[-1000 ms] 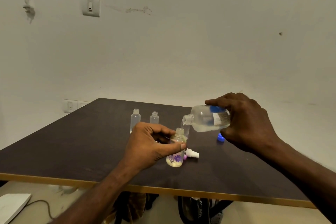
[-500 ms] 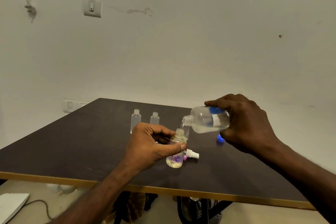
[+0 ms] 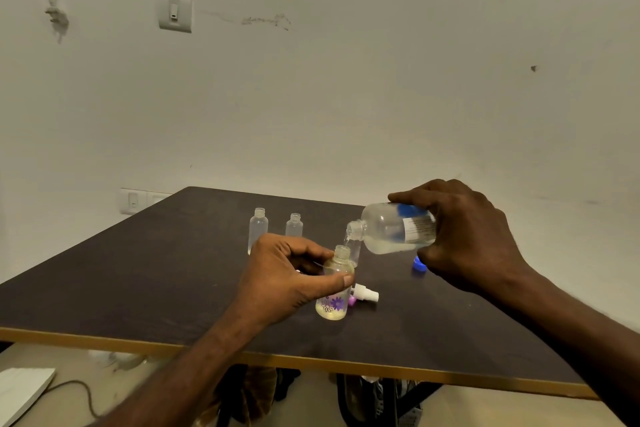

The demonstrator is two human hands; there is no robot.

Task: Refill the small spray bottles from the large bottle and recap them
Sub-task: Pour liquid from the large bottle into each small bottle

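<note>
Right hand (image 3: 464, 236) wrapped round large bottle (image 3: 394, 229), fingers over top, thumb below; bottle tipped nearly flat, neck pointing left, mouth just above and a bit right of the flowered bottle's open neck. Thin clear stream at the mouth, liquid pooled along the lower side. Blue-and-white label half hidden under the fingers.

Left hand (image 3: 287, 277) gripping flowered bottle (image 3: 334, 291) — thumb across the front, forefinger curled behind the neck. Standing upright on dark table (image 3: 138, 288) near the front-middle, uncapped, pale yellowish liquid inside (level hard to read behind the thumb). Purple flower print on lower body.

White spray cap (image 3: 367, 295) lying on its side just right of the flowered bottle, small purple bit (image 3: 352, 300) touching or nearly touching btwn them — can't tell which.

Blue cap (image 3: 418, 264) on table under the right hand, partly hidden by it.

Further back: two clear small bottles, tall one (image 3: 258, 229) at left, shorter one (image 3: 294, 225) beside it, both upright, uncapped, apart from each other. A third clear bottle (image 3: 353, 250) upright behind the flowered one, mostly hidden.

Wall switch (image 3: 175, 14) up on the white wall; socket plate (image 3: 133, 200) low, by the table's far-left corner. White pad (image 3: 20, 392) w/ cable on the floor at bottom left.
</note>
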